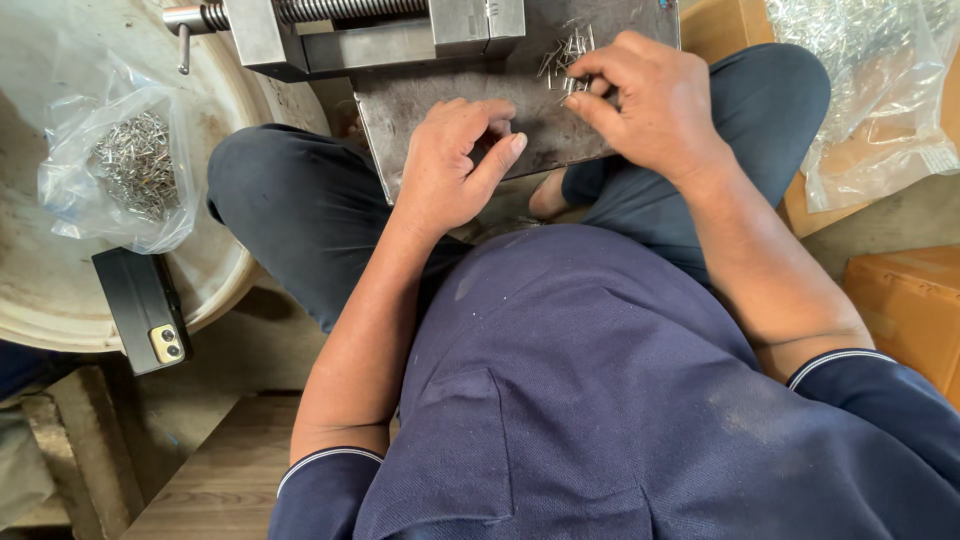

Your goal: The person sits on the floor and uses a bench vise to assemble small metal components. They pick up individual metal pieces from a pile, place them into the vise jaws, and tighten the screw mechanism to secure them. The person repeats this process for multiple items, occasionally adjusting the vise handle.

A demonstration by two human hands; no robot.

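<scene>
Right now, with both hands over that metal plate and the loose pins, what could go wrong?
The right hand is picking at a loose pile of small metal pins near the far edge of the metal plate; a nudge could scatter them off it. The left hand has its fingers curled beside the vise, so a pinch seems possible. The phone overhangs the round white surface and might slip.

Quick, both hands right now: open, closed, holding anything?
Left hand: fingers curled, thumb to forefinger over the metal plate; whether the grip holds anything cannot be told.
Right hand: fingertips pinched on the small metal pins on the plate.
</scene>
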